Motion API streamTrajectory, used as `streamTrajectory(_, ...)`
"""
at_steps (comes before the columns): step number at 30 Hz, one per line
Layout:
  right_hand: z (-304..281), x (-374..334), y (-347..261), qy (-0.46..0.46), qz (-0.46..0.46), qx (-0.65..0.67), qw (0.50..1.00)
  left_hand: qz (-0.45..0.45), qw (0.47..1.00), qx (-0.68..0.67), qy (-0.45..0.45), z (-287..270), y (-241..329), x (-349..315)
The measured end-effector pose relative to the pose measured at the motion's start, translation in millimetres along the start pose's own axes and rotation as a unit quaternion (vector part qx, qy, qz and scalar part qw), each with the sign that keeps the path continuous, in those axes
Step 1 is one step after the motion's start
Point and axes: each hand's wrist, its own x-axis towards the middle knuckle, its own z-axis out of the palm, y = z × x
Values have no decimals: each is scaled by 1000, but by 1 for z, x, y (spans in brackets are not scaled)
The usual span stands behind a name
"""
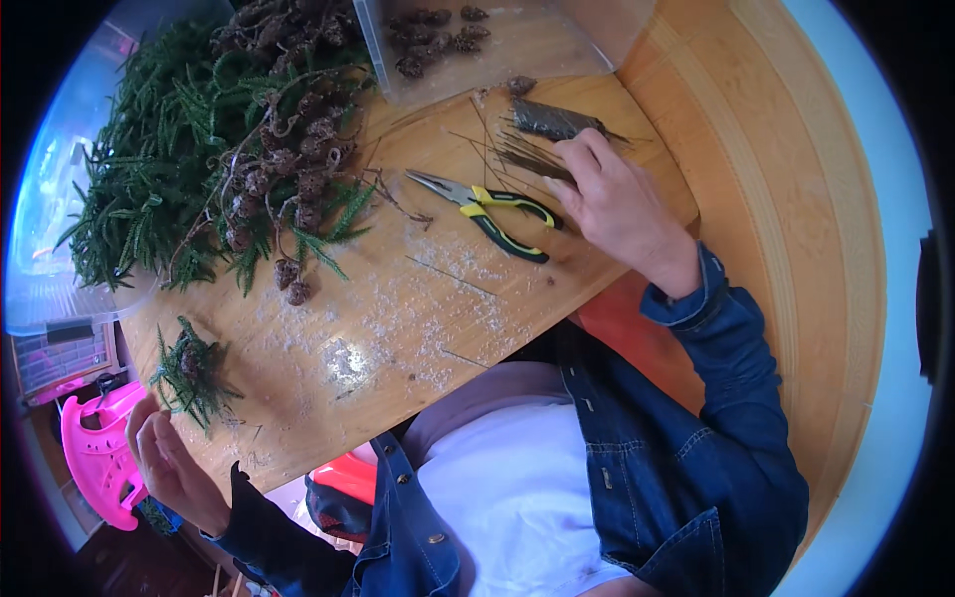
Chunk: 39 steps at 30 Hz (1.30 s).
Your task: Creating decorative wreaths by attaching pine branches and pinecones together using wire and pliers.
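My right hand (622, 204) is at the right of the wooden table, thumb and fingers closed over the near end of a bundle of thin dark wires (532, 157). Just beyond it lies a dark wrapped bundle (555, 119). My left hand (171, 466) hovers off the table's left edge with half-curled fingers apart and nothing seen in them. Close to those fingertips rests a small green fir sprig (189, 370) with a brownish centre. Needle-nose pliers (497, 211) with yellow and black handles lie left of my right hand, jaws pointing left.
Green artificial fir branches (149, 189) and brown pine cones on stems (298, 179) heap at the far left. A clear plastic bin (507, 85) with cones stands at the back. White flakes and loose wires (453, 276) litter the wooden table (328, 423). Below left is a pink plastic object (85, 448).
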Motion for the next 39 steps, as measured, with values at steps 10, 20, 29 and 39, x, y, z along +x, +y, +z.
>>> streamTrajectory(10,13,2,37,-111,1,-86,990,221,910,-106,-334,106,132,-8)
streamTrajectory(20,11,-5,55,-54,34,47,997,244,876,-78,-409,181,178,21)
streamTrajectory(29,8,-7,62,-62,12,72,995,365,883,-10,-293,256,195,56)
streamTrajectory(39,8,-10,64,-23,0,115,993,475,809,-57,-343,288,212,53)
